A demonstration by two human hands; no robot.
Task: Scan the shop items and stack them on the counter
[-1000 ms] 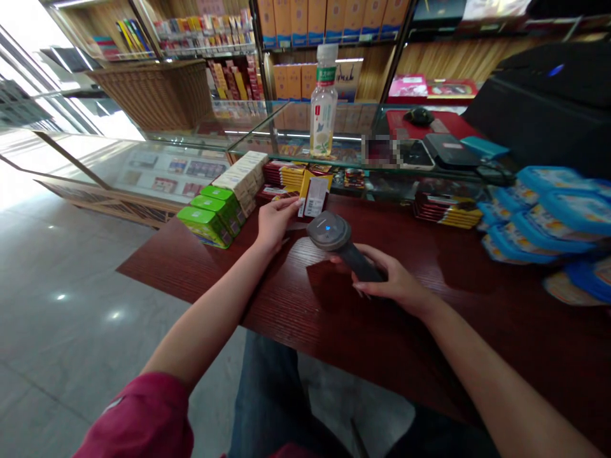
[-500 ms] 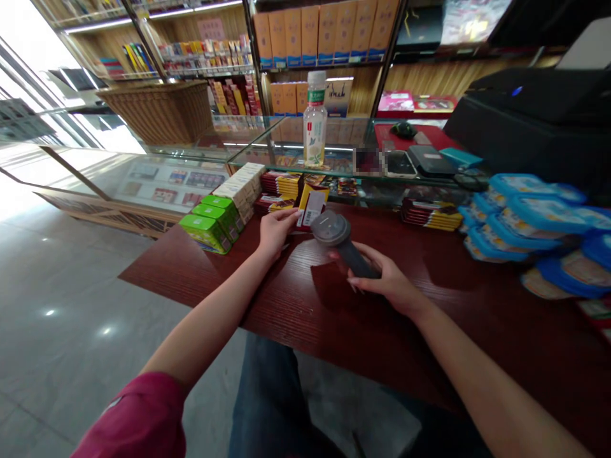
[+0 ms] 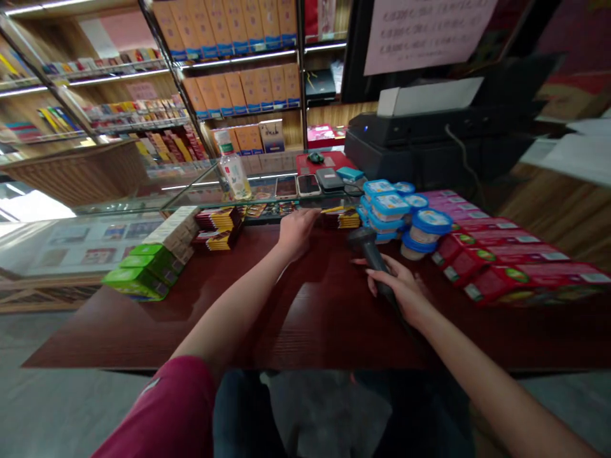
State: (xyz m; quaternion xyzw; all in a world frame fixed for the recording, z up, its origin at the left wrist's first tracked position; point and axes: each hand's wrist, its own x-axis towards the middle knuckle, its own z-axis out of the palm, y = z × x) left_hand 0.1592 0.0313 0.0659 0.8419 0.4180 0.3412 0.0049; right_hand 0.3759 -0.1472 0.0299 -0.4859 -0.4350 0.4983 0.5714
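Observation:
My left hand [image 3: 296,234] is over the back of the dark red wooden counter [image 3: 296,331], its fingers pinched at a thin maroon-and-yellow packet [image 3: 330,210]. That packet lies at the top of a low stack of similar packets [image 3: 344,220]; the hand hides most of it. Wrapped round the handle of a dark grey barcode scanner [image 3: 377,261] is my right hand [image 3: 398,286]. The scanner's head points up and left, just in front of the blue-lidded tubs [image 3: 386,210]. Another pile of maroon-and-yellow packets [image 3: 218,228] sits left of my left hand.
Green boxes [image 3: 143,272] and pale boxes [image 3: 172,232] line the left. Red boxed packs [image 3: 518,257] fill the right. Behind stand a bottle [image 3: 235,172] on the glass case, phones [image 3: 309,185] and a black printer-like machine [image 3: 410,143].
The view has swung right. My left hand has carried the packet from beside the left pile to the right stack. The scanner has moved right, away from the packet, still in my right hand.

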